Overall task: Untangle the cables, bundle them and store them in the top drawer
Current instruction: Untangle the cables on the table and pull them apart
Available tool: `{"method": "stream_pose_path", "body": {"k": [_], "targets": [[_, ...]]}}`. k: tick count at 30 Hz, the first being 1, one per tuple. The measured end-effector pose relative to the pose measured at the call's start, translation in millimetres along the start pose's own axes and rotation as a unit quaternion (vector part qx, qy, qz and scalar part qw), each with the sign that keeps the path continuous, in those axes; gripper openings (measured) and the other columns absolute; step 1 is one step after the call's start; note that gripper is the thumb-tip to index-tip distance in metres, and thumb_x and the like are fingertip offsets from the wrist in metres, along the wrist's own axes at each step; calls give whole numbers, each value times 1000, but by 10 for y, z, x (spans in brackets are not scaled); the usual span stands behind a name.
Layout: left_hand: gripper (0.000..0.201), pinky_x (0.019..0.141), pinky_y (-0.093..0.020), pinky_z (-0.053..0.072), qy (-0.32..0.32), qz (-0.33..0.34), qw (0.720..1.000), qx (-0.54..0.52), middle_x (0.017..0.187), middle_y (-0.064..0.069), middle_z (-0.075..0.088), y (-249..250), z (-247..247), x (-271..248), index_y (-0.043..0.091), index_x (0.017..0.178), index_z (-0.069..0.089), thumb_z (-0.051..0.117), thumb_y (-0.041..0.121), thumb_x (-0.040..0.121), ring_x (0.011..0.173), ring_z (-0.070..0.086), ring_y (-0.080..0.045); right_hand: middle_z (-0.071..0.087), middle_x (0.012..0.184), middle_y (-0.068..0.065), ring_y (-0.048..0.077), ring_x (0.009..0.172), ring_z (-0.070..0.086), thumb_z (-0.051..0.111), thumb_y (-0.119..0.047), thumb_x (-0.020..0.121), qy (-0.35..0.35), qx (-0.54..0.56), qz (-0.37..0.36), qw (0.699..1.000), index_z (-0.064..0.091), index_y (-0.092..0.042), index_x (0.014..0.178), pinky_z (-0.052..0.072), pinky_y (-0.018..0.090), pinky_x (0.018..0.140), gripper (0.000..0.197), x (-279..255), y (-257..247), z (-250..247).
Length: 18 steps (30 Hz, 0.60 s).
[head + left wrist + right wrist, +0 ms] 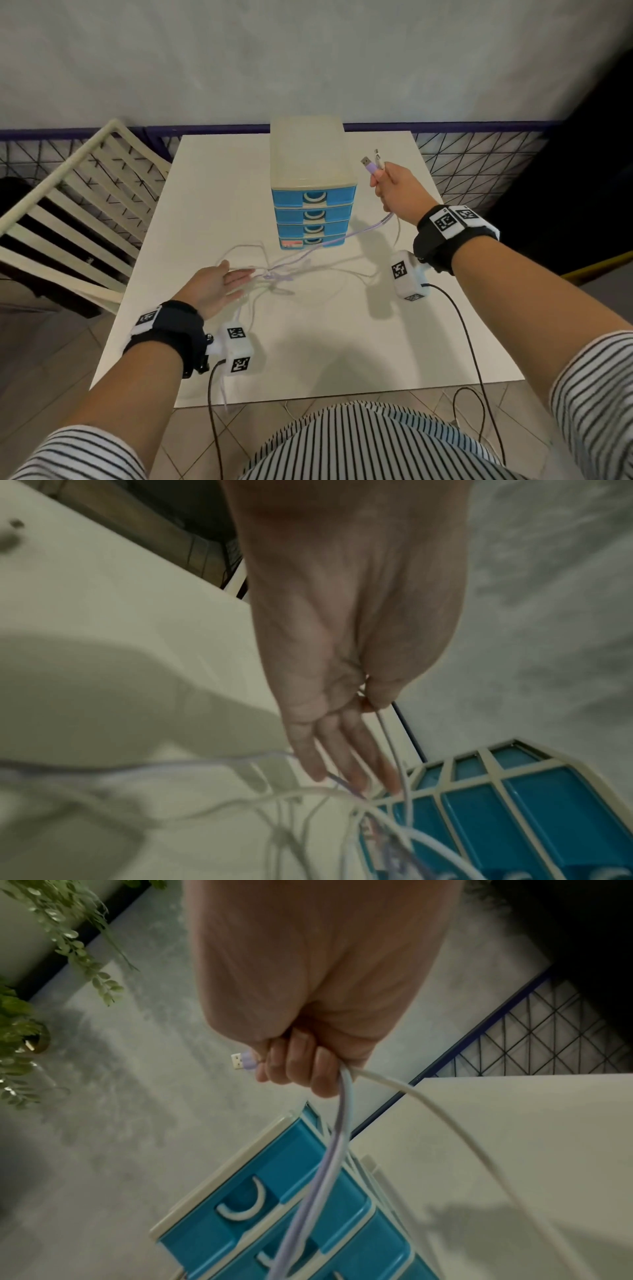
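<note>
The right hand (394, 186) had its fingers curled round the plug ends of the purple USB cable (329, 1164) and the white cable (445, 1115). These thin, limp cables trailed below those fingers to a knot (274, 274) just past the flat, empty left hand's (219, 286) fingertips. They looked light and likely to snag, so holding at the stiff plugs seemed best.

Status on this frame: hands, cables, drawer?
Right hand grips two cable ends, raised. Left hand open at tangle. Top drawer closed.

White table (342, 342) stands against a wire-mesh fence (479, 150); slatted chair (68, 205) left of table; leafy plant (20, 1031) beyond it.
</note>
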<state>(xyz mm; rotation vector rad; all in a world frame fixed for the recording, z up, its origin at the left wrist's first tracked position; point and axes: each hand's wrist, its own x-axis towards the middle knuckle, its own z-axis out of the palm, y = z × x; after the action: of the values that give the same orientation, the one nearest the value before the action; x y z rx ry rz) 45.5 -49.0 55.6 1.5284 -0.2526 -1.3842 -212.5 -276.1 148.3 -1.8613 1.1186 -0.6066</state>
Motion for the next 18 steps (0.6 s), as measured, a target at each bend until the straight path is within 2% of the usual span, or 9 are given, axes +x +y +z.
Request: {"method": "stream_pose_path", "body": {"k": [2, 4, 6, 7, 9, 11, 13, 16, 18], "targets": [[39, 101, -39, 36, -34, 16, 999, -21, 123, -11, 58, 23, 135, 16, 17, 80, 46, 20, 35, 103, 105, 58, -17, 40, 64, -3, 10, 51, 33, 35, -32, 101, -14, 23, 0, 1000, 46, -20, 73, 34, 22, 48, 32, -7, -37, 80], [41, 95, -36, 39, -28, 17, 997, 76, 121, -9, 58, 27, 242, 50, 16, 89, 49, 28, 50, 97, 111, 55, -19, 39, 62, -3, 8, 45, 33, 36, -34, 101, -26, 71, 7, 997, 45, -19, 74, 33, 21, 45, 32, -16, -83, 148], [66, 103, -34, 36, 33, 29, 966, 256, 137, -14, 49, -24, 297, 110, 6, 123, 49, 41, 62, 88, 127, 45, -24, 38, 60, 0, 5, 39, 35, 34, -27, 102, -41, 130, 13, 991, 44, -16, 75, 33, 20, 44, 31, -42, -144, 212], [70, 107, -34, 33, 80, 47, 940, 329, 143, -18, 44, -46, 326, 129, 0, 133, 41, 44, 55, 90, 132, 42, -28, 38, 60, 1, 6, 38, 38, 31, -24, 103, -49, 149, 9, 988, 44, -15, 75, 37, 21, 44, 31, -61, -181, 242], [46, 100, -33, 37, 145, 136, 901, 386, 133, -23, 52, -106, 386, 147, -4, 127, 48, 48, 29, 95, 122, 51, -33, 42, 60, 4, 7, 40, 46, 29, -21, 103, -71, 174, -3, 982, 45, -14, 78, 47, 22, 46, 30, -100, -267, 296], [18, 86, -34, 45, 111, 249, 877, 395, 105, -17, 65, -165, 453, 113, 6, 101, 63, 56, 17, 89, 96, 61, -29, 47, 63, 6, 10, 43, 53, 29, -19, 103, -92, 204, -10, 975, 45, -12, 80, 55, 24, 52, 29, -122, -363, 339], [10, 79, -31, 46, 20, 313, 822, 475, 92, -4, 59, -248, 488, 71, 19, 88, 63, 66, 27, 82, 82, 56, -16, 50, 65, 9, 13, 48, 58, 30, -18, 103, -98, 230, -10, 968, 45, -10, 82, 58, 26, 58, 27, -132, -464, 373], [33, 82, -31, 45, -93, 304, 699, 641, 103, 5, 49, -464, 464, 101, 33, 107, 58, 69, 42, 77, 97, 48, -13, 51, 67, 11, 20, 56, 58, 31, -18, 103, -102, 262, -3, 960, 45, -6, 89, 60, 30, 61, 23, -164, -590, 399], [39, 81, -36, 46, -96, 307, 614, 720, 107, 2, 47, -624, 393, 137, 34, 114, 57, 69, 38, 77, 100, 48, -19, 49, 66, 9, 20, 54, 55, 31, -18, 103, -102, 251, -8, 962, 44, -6, 90, 60, 33, 60, 22, -164, -607, 402]]}}
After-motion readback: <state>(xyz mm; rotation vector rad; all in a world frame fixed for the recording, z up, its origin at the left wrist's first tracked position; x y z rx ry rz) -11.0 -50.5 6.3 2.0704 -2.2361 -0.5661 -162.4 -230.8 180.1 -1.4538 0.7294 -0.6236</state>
